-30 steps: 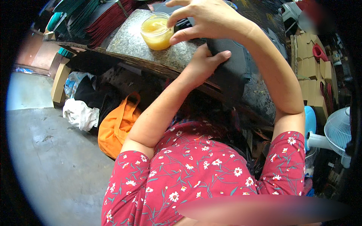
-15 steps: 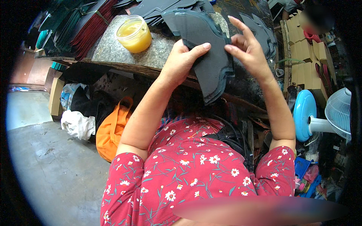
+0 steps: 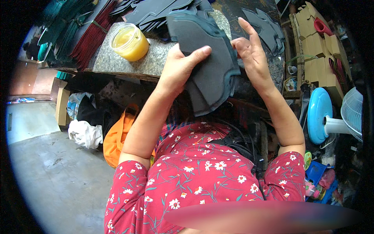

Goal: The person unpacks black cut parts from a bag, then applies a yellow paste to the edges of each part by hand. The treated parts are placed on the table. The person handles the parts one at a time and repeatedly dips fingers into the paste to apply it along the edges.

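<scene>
My left hand grips a thick stack of dark grey cut sheet pieces, its thumb lying across the top face and its other fingers hidden underneath. The pieces have curved, notched outlines, and their layered edges fan slightly along the right side. Close by that right edge is my right hand, the index finger stretched upward and the other fingers loosely bent. Whether its fingertips touch the edge is hard to tell. Left of the stack, a clear round plastic tub of yellow paste stands on a speckled stone slab.
More grey cut pieces lie behind the slab, others at the right. Bundled dark red strips and green ones sit far left. A blue and white fan, cardboard boxes and an orange bag surround the bench.
The stack has tilted and swung slightly left at its lower end, its edge layers more fanned. My right hand has moved down a little, index finger still raised. The view has shifted slightly.
</scene>
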Motion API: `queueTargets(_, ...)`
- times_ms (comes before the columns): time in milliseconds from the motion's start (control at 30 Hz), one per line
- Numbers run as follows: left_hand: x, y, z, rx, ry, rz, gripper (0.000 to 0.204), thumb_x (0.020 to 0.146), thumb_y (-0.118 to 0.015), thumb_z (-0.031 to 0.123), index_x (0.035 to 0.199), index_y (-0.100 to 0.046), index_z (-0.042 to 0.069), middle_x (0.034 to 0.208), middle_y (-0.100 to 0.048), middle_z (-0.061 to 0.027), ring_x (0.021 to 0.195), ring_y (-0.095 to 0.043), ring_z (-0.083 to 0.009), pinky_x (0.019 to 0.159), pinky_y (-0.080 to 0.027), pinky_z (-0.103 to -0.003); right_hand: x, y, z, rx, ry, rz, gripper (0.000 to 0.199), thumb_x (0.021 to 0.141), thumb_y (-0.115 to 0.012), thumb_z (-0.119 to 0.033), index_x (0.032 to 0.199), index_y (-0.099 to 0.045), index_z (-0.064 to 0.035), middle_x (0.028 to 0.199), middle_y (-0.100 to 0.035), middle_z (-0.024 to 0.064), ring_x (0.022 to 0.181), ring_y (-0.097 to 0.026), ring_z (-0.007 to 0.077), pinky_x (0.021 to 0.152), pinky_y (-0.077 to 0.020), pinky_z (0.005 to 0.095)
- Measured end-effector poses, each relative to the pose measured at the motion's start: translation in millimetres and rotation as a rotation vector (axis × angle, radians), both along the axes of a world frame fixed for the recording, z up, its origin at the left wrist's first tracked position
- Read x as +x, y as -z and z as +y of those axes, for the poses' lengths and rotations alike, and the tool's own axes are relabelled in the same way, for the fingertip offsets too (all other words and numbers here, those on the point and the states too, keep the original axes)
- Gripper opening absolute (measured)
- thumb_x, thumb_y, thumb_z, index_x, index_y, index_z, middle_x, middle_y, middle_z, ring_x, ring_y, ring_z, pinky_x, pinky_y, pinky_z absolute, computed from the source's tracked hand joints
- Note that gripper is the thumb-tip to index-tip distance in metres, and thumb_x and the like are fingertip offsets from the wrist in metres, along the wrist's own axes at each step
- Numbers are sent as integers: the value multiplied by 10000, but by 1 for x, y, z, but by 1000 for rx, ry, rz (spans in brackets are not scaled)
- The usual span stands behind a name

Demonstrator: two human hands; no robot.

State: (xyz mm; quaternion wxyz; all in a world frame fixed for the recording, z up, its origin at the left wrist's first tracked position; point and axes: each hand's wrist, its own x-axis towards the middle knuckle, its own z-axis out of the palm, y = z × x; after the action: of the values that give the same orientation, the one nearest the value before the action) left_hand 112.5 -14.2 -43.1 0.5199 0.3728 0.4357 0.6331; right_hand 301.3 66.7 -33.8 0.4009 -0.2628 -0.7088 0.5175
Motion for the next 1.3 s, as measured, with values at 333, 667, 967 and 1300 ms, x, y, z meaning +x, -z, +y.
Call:
queueTargets(333, -4, -7, -1, 29, -170, 582, 421, 854, -771, 275, 1127, -625, -9, 1011, -621, -70, 966, -588, -163, 869, -480, -305, 2, -39, 15, 321, 9, -83, 903, 748, -688, -21, 1530, -236, -5, 1581, -279, 142, 1464, -261, 234, 1196, -194, 339)
queueTargets(667, -31, -12, 1, 494, -239, 1300, 706, 595, -879, 305, 1218, -614, 104, 1014, -676, -87, 1022, -598, -296, 950, -405, -466, 5, -72, 18, 573, -280, -735, 1104, 684, -725, 41, 1574, -101, -152, 1182, -649, 195, 1015, -661, 324, 881, -526, 358)
queueTargets(967, -12, -18, -6, 531, -276, 1392, 684, 611, -865, 370, 1200, -621, 123, 912, -684, -39, 927, -617, -277, 986, -411, -486, 28, -40, 14, 173, -226, -480, 1154, 723, -661, 94, 1578, 71, -160, 1155, -634, 158, 990, -601, 181, 884, -464, 285)
queueTargets(1300, 5, -23, 5, 510, -282, 1433, 960, 554, -876, 456, 1365, -484, 123, 900, -673, -88, 913, -634, -298, 965, -437, -511, 18, -30, 19, 291, -343, -246, 1190, 666, -668, 63, 1576, 73, -136, 1271, -584, 155, 1073, -607, 221, 945, -459, 304)
